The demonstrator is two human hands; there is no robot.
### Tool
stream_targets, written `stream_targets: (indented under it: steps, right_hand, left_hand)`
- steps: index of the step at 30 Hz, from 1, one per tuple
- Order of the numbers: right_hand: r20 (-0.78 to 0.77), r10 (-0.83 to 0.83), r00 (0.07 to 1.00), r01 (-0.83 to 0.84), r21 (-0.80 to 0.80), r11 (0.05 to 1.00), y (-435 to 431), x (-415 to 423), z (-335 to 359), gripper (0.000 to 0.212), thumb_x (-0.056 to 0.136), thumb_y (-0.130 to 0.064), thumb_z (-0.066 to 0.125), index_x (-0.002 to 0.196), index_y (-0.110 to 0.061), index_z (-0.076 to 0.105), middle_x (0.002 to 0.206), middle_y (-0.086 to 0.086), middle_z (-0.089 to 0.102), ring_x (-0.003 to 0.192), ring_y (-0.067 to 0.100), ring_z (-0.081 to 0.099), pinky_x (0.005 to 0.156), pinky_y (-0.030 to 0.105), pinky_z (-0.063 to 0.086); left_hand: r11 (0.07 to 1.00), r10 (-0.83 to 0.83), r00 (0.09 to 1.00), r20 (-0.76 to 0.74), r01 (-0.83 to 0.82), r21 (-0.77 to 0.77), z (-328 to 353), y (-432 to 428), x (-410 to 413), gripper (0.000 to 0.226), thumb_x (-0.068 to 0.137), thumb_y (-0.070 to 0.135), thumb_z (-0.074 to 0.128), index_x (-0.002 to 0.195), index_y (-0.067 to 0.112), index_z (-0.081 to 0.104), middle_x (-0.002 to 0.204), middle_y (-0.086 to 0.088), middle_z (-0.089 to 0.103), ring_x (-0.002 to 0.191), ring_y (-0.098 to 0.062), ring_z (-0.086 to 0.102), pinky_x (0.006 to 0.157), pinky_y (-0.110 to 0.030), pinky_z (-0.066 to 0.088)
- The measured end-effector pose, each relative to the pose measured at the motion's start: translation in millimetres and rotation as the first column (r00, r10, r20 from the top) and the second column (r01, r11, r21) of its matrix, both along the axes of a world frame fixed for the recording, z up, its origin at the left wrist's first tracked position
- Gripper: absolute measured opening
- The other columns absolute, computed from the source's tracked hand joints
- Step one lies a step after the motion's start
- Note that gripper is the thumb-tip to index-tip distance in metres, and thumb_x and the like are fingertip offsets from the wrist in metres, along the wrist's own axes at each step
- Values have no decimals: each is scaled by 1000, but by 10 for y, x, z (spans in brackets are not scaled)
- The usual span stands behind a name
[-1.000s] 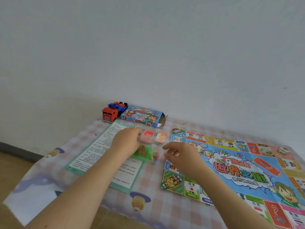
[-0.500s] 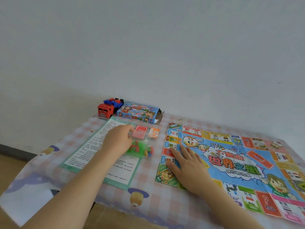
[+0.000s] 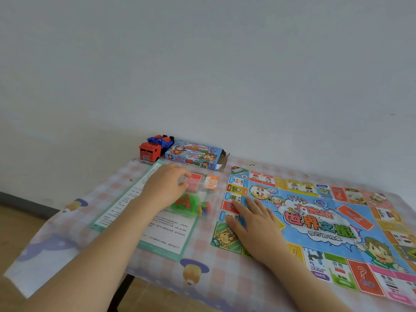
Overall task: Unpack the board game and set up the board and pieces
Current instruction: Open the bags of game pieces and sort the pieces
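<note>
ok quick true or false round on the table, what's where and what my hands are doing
1. The right hand lies flat on the game board. True.
2. The game box is closed at both ends. False: the flap at its right end is open.
3. The toy truck sits just left of the game box. True.
4. The die lies on the instruction sheet. False: it lies near the middle of the game board.
5. The left hand holds the bag of pieces. True.
</note>
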State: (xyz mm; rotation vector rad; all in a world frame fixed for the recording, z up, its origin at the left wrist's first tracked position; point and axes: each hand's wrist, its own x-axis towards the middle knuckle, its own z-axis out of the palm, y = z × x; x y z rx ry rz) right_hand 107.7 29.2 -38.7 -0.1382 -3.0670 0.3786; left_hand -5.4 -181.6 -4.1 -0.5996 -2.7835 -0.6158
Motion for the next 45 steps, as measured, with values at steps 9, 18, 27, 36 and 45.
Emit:
stream_targets:
  steps: [9,18,27,36,45]
  right_hand:
    - [-172,-48,984,0,-267,964,-21,-44,161,43,95,-43,48,136,-30,49,148,-5,39,139,14,29,112,30,25]
    - [-212,-23,977,-41,-290,956,28,-109,231,33,94,-33,53,126,-28,57,141,-6,49,132,15,39,108,30,30]
    - [-226,-30,974,-38,-292,956,86,-68,288,30,93,-28,55,123,-31,59,139,-9,50,132,14,37,108,32,31]
    - [-333,-57,941,-74,-366,928,145,44,457,28,92,-24,57,119,-28,63,132,-10,56,126,11,45,104,28,35]
    - [-436,-230,870,-129,-653,747,332,163,821,18,88,-23,64,105,-26,68,87,-12,69,67,7,64,57,17,49]
  left_hand:
    - [999,-41,999,-25,41,-1,14,99,-160,14,87,16,61,93,27,68,95,11,67,80,-3,60,78,-28,55]
    - [992,-120,985,126,123,-16,13,155,-155,28,85,42,64,109,29,67,115,14,63,102,-7,57,92,-31,47]
    - [991,-93,977,194,109,-72,65,215,-153,14,81,38,69,86,30,59,108,6,54,96,-13,55,89,-37,47]
    - [869,-217,973,73,159,469,542,272,12,7,86,21,67,82,26,64,88,14,68,89,-4,64,88,-26,48]
    - [743,-485,871,79,362,563,759,908,424,6,85,14,69,86,18,72,81,8,71,74,5,63,71,-9,49]
